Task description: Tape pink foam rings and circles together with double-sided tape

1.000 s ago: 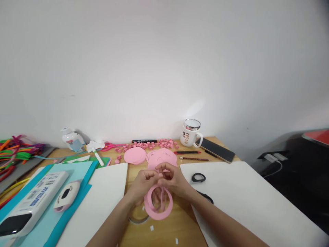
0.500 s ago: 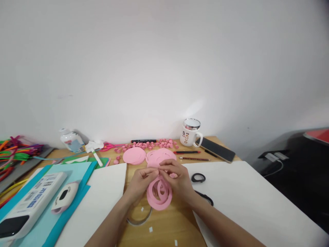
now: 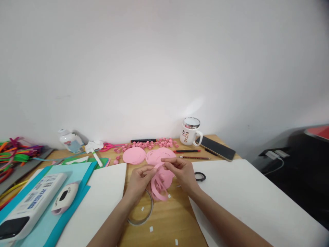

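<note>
Between my hands hangs a pink paper spiral (image 3: 156,192), its curled loops dangling over the wooden table. My left hand (image 3: 141,178) is closed, pinching the spiral's strip between thumb and fingertips. Just to the right, my right hand (image 3: 180,169) pinches the same strip near its upper end. Behind the hands lie cut pink paper pieces (image 3: 160,155) and a pile of pink paper discs (image 3: 134,155). A roll of tape (image 3: 141,223) rests under and beside my left wrist. Small white bits (image 3: 151,228) are scattered nearby.
White paper lies left (image 3: 102,185) and right (image 3: 231,192), with black-handled scissors (image 3: 199,176) partly hidden by my right arm. A mug (image 3: 190,132), a phone (image 3: 218,148), pencils and small pink rolls (image 3: 144,145) line the back. A white device (image 3: 31,206) sits left.
My hands have moved slightly apart, the right one rightward. The spiral has turned and now hangs more edge-on, with a strip stretched between my fingers. More of the tape roll shows.
</note>
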`<state>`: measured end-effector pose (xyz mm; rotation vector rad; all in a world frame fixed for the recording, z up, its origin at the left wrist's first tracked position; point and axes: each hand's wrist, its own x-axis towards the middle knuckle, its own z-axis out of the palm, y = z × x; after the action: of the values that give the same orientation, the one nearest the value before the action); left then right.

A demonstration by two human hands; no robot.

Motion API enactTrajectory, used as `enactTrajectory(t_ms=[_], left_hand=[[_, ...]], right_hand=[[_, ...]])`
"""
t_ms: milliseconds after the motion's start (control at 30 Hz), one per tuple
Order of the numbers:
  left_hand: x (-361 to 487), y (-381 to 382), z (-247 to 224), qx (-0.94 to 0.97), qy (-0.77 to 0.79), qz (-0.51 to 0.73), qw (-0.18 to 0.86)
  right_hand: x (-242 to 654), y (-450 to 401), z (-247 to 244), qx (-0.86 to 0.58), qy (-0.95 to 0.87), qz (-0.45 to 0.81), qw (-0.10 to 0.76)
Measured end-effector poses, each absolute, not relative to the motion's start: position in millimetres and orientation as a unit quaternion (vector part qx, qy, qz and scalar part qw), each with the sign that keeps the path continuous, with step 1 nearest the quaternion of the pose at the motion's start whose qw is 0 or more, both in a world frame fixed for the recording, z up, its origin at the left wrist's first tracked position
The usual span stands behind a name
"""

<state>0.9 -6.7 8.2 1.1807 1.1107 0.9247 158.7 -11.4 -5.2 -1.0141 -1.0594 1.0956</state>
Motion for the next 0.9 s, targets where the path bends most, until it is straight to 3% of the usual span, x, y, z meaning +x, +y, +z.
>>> enactTrajectory(t_ms=[300, 633, 900], left_hand=[[0.7, -8.4, 7.5, 0.517, 0.467, 0.371, 0.614], [-2.1, -4.1, 10.5, 0.594, 0.479, 0.387, 0.517], [-2.9, -5.3, 13.4, 0.607, 0.466, 0.388, 0.514]], right_hand=[[159.7, -9.6, -9.7, -0.44, -0.459, 0.479, 0.605], [160.0, -6.2, -9.9, -0.416, -0.407, 0.52, 0.625], [160.8, -7.1, -7.3, -0.429, -0.378, 0.53, 0.626]])
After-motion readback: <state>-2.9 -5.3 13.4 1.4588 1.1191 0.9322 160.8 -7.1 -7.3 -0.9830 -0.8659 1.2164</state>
